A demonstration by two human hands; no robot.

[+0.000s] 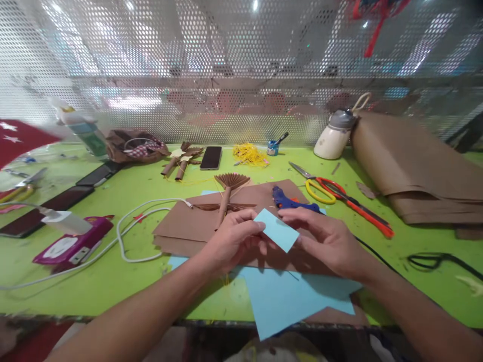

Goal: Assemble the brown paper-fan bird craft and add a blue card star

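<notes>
Light-blue card [279, 231]: a small rectangle, tilted, in the air over the brown paper sheets [179, 229], toward the middle of the worktop's front edge.
Left hand [234, 235]: pinches the card's left corner between thumb and fingers.
Right hand [327, 242]: curves around the card's right end, thumb at the corner, fingers spread along the upper side; whether it grips cannot be told.
Brown paper sheets: stacked mid-worktop [139, 186].
Light-blue sheet [281, 301]: beneath the stack, one corner hanging past the front edge.
Pleated paper fan [231, 181]: on the stack, joined to a rolled brown tube [224, 206], just beyond the left hand.
Blue glue gun [289, 202]: just beyond the right hand.
Scissors [302, 171]: a yellow handle loop, right of the glue gun.
Back edge: smartphone [211, 158], yellow paper shreds [249, 153], blue jar [272, 148], cream bottle [329, 142].
Back right corner: folded brown paper [411, 161].
Left edge: purple power strip [96, 231] with a white charger [68, 221].
</notes>
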